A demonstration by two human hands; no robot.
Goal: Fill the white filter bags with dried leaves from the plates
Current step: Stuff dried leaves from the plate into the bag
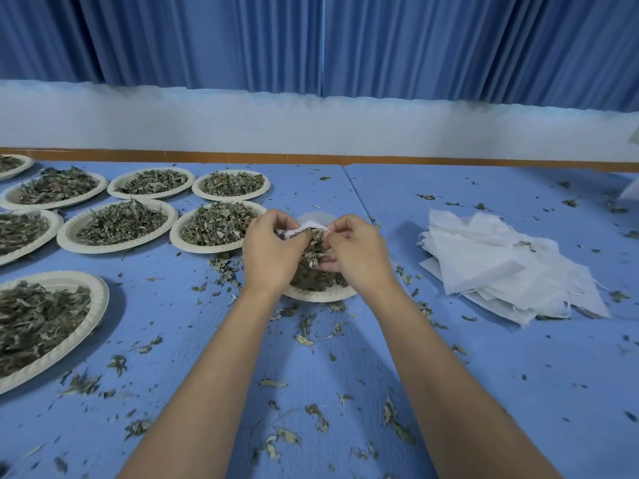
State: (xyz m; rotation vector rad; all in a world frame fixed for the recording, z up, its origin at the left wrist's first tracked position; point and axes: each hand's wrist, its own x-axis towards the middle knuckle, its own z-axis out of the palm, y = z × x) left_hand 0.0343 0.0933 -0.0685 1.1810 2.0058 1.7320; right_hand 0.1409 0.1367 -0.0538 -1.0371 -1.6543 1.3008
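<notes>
— Blue table (484,375), blue curtains (173,39). What's happening at centre?
— My left hand (273,257) and right hand (356,261), fingers pinched on the mouth of a white filter bag (313,226), dried leaves (311,261) between them, over a plate (318,295).
— Around you?
— At nine o'clock, full plates (117,224); at three o'clock, spare bags (501,267). Leaf crumbs (306,337) lie scattered towards six.

Plates of leaves (121,225) left on the table (484,375); bag stack (501,267) right.
</notes>
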